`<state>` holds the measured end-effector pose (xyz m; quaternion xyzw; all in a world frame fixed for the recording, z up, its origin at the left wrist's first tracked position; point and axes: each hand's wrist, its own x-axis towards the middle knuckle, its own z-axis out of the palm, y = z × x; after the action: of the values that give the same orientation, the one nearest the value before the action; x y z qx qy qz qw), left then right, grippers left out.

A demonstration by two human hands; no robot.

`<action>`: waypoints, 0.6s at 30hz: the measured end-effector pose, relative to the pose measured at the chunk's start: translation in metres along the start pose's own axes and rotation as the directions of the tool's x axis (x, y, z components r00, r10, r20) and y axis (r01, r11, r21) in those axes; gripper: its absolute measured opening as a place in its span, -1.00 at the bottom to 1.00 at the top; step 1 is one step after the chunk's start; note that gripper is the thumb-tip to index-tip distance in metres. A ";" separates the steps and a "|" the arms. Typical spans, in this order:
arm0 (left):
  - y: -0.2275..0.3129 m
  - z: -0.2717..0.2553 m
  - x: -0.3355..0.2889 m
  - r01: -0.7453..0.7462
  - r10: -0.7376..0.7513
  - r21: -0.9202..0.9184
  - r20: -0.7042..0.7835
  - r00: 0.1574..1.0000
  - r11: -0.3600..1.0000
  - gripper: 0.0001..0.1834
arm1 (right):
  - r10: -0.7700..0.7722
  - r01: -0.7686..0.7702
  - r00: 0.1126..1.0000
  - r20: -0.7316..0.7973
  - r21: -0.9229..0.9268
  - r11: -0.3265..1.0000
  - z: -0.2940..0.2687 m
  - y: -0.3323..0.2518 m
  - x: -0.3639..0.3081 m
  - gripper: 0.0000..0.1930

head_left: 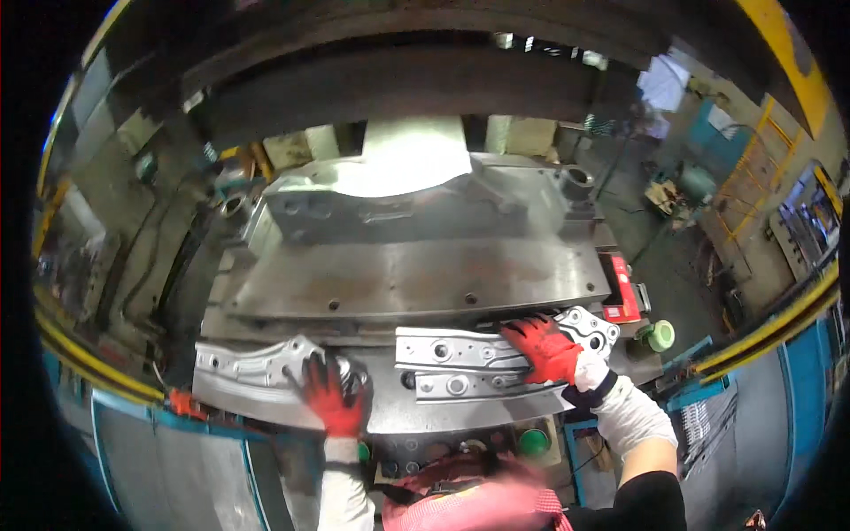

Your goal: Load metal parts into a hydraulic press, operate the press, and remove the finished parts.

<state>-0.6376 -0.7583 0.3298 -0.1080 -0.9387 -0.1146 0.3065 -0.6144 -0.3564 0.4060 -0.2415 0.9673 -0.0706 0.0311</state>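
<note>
My left hand [332,400], in a red glove with dark fingertips, rests with fingers spread on the right end of a stamped metal bracket [252,365]. That bracket lies at the left on the grey metal ledge [390,411]. At the right, two more silver stamped parts lie close together. My right hand [544,351], also red-gloved, reaches across the upper stamped part [460,348], its fingers curled over it near the broad, holed end. The lower stamped part [474,386] sits nearer to me, partly beneath the upper one.
Beyond the ledge stands a large steel press die [425,274], with a bright pale sheet [412,159] on top. A red box [622,288] and a green-and-white roll [659,335] sit at the right. Yellow rails [770,323] and blue panels flank the place.
</note>
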 end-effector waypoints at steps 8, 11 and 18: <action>0.005 0.007 0.000 0.004 -0.004 0.002 -0.003 1.000 1.000 -0.22 | -0.046 -0.027 0.929 -0.367 -0.189 0.982 -0.077 -0.013 0.063 0.04; 0.003 0.008 -0.001 0.012 -0.012 -0.004 0.020 1.000 1.000 -0.17 | -0.136 -0.029 0.844 -0.519 -0.298 0.954 -0.089 -0.005 0.133 0.00; -0.003 0.012 -0.004 -0.003 0.003 0.044 -0.004 1.000 0.999 -0.24 | -0.094 -0.098 0.874 -0.478 -0.361 0.927 -0.068 0.000 0.265 0.15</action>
<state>-0.6417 -0.7585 0.3176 -0.1024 -0.9402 -0.0937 0.3109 -0.8546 -0.4733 0.4665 -0.2163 0.9395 0.0566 -0.2597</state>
